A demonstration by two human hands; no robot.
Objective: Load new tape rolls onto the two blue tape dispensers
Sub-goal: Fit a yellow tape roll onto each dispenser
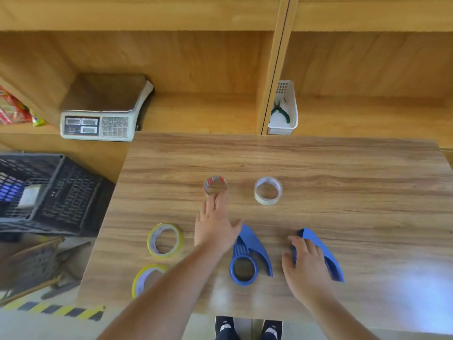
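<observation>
**A:** On the wooden table [318,168], head view, what sits where?

**B:** Four rolls and two dispensers. At the centre's 11 o'clock lies a small clear roll with a red-and-grey core [215,188]; at 1 o'clock a whitish roll [268,190]. Toward 8 o'clock a yellow-rimmed roll [165,240] lies flat, and nearer the front edge a second yellow-rimmed roll [147,278] is partly hidden by the left forearm.

**A:** And the blue ones?

**B:** The left blue dispenser [247,256] lies at 6 o'clock, its ring toward the person. The right blue dispenser [326,253] lies at 5 o'clock, well apart from it.

**A:** Hands?

**B:** The left hand [215,231] reaches forward, fingers loosely spread, fingertips touching the clear roll's near rim; it grips nothing. The right hand [306,261] lies spread over the right dispenser's left side, not closed around it.

**A:** Any writing?

**B:** Print on the cores is too blurred to read. The weighing scale [103,114] at 10 o'clock shows displays and a keypad, digits illegible.

**A:** Room to move?

**B:** The table's far half and right side are bare. Its left edge borders a black crate [49,192]; beyond the far edge stands a white basket [284,111] holding green-handled pliers [280,111].
</observation>
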